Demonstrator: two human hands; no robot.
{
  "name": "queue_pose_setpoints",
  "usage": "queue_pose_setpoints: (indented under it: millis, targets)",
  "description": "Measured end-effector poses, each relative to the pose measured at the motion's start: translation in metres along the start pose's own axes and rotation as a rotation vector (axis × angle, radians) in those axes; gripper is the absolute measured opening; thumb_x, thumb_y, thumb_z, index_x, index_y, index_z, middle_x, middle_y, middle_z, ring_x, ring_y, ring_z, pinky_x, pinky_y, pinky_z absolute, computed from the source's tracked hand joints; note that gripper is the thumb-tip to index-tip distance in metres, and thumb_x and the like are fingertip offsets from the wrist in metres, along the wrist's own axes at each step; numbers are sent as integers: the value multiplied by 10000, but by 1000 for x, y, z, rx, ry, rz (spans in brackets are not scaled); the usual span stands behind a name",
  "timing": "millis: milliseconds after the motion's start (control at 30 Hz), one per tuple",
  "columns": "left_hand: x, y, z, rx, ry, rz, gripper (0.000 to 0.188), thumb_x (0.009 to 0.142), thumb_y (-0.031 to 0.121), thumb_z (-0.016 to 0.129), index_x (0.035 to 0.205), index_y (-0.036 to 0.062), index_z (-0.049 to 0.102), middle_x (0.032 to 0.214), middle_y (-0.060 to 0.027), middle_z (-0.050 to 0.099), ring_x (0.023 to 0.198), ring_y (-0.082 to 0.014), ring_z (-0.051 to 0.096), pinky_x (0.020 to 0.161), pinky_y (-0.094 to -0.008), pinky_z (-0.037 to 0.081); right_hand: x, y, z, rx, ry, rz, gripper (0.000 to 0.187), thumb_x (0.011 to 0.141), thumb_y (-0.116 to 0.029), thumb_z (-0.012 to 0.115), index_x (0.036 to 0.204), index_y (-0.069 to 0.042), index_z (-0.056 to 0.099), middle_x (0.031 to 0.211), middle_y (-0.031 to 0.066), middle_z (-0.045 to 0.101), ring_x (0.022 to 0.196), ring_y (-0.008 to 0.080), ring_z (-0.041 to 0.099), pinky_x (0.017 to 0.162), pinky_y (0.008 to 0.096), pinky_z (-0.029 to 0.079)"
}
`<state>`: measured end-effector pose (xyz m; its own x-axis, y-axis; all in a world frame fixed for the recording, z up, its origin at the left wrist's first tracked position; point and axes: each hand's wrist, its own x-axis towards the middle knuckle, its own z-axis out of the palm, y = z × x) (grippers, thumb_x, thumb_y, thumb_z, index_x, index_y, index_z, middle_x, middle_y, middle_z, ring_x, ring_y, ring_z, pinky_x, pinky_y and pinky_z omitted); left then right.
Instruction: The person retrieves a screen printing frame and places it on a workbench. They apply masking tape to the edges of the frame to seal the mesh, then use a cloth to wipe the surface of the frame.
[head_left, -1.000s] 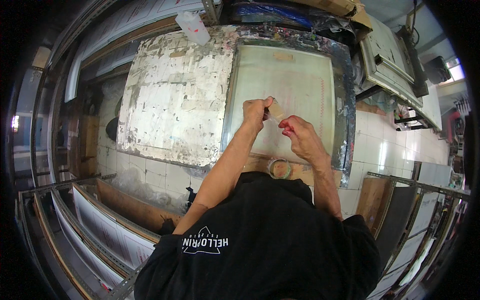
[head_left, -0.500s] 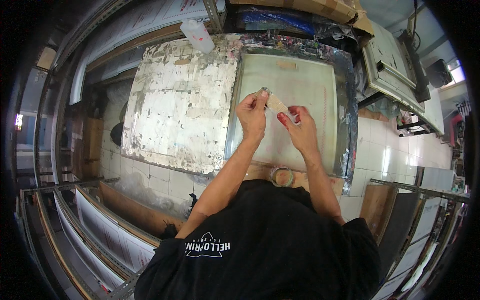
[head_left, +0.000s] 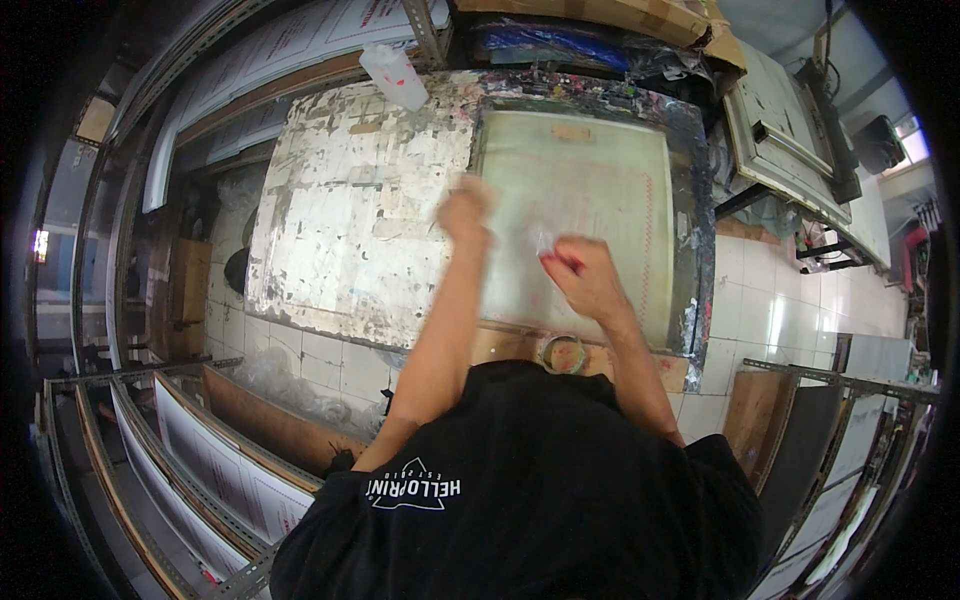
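My right hand (head_left: 590,278) is closed in a pinch over the framed screen, with red stains on its fingers. A small piece of clear film (head_left: 543,241) sticks up from its fingertips. My left hand (head_left: 466,210) is smeared by motion at the screen's left edge, so its fingers and anything in them cannot be made out. Beneath the right hand lies the pale greenish screen (head_left: 600,180), marked by a red dashed line near its right side. A tape roll (head_left: 561,353) rests on the wooden strip close to my body. A tan tape strip (head_left: 571,132) sits near the screen's far edge.
Left of the screen is a paint-worn white board (head_left: 350,220). A translucent container (head_left: 394,77) with red marks stands at its far edge. Shelving racks (head_left: 190,440) hold panels at left. A cardboard box (head_left: 610,18) lies behind the table, and another workbench (head_left: 785,140) stands right.
My hands have moved apart. The left went leftward, away from the tan strip's former place between them; the right came slightly nearer my body and closed, clear film at its fingertips.
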<state>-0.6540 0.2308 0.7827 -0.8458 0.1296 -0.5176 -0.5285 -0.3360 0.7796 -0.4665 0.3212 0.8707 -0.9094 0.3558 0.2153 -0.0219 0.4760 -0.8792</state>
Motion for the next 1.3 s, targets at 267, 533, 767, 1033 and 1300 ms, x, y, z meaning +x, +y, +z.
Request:
queue_pose_setpoints:
  millis: [267, 533, 767, 1033, 1300]
  targets:
    - [48, 152, -130, -304, -6, 314, 225, 972, 327, 550, 932, 119, 625, 779, -1, 608, 713, -137, 549, 652, -275, 424, -53, 22, -66, -174, 338, 147, 108, 852, -95, 667, 833, 11, 664, 725, 138, 597, 647, 244, 574, 634, 352, 462]
    - [-12, 62, -132, 292, -215, 167, 224, 951, 197, 593, 1146, 96, 638, 968, 16, 652, 870, -105, 595, 747, -296, 487, -70, 76, -65, -451, 301, 257, 373, 714, -225, 827, 819, 17, 564, 761, 129, 558, 672, 239, 580, 604, 332, 459]
    - [-67, -24, -109, 452, -542, -115, 225, 855, 92, 698, 1065, 26, 652, 831, 4, 672, 725, -83, 612, 665, -253, 500, -122, 92, -21, -54, -129, 594, 522, 646, -218, 880, 972, -20, 523, 866, 117, 617, 759, 222, 638, 663, 359, 518]
    - [-75, -50, -122, 559, -565, -155, 169, 873, 120, 688, 1026, 59, 649, 855, 8, 666, 775, -88, 617, 682, -267, 499, -106, 129, -4, -203, -39, 559, 344, 675, -79, 749, 919, -3, 519, 744, 150, 642, 693, 300, 655, 644, 402, 520]
    - [-71, -23, -175, 441, -330, -90, 195, 884, 112, 666, 1072, 62, 643, 890, 0, 666, 808, -110, 625, 704, -289, 508, 11, 230, -166, -599, 566, 542, 376, 661, -69, 734, 965, 1, 525, 798, 208, 653, 787, 402, 657, 694, 457, 511]
